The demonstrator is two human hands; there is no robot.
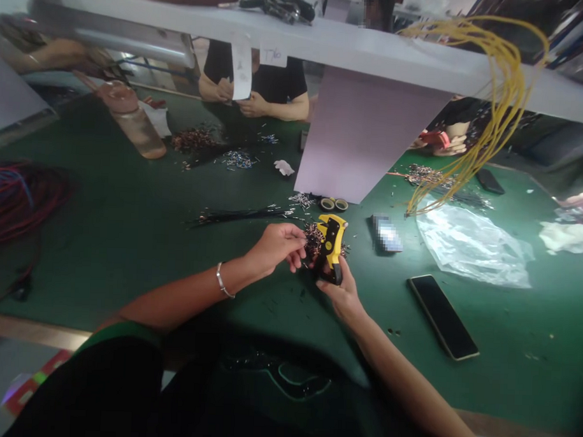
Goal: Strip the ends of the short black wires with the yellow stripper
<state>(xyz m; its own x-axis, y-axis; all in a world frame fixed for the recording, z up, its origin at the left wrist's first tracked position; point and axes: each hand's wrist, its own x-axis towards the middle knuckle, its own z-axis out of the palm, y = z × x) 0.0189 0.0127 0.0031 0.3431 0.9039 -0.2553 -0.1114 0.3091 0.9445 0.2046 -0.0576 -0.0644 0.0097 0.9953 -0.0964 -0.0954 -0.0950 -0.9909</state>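
Note:
My right hand (pixel 346 295) is wrapped around the handles of a yellow and black wire stripper (pixel 329 245), its head pointing away from me. Just left of the tool, my left hand (pixel 277 247) has thumb and fingers pinched together; whatever is between them is too small to make out. A pile of short copper-coloured pieces (pixel 314 237) lies beside and behind the tool, partly hidden by it. Beyond my left hand stretches a thin bundle of black wires (pixel 246 215) with bright tips. Small silver pieces (pixel 300 200) lie near two tape rolls (pixel 333 204).
A phone (pixel 443 316), a small box (pixel 386 233) and a clear plastic bag (pixel 477 244) lie on the right. Yellow wires (pixel 511 92) hang from the shelf (pixel 355 52). A bottle (pixel 139 129) and red-blue cable coils (pixel 19 202) are left. Other people work across the table.

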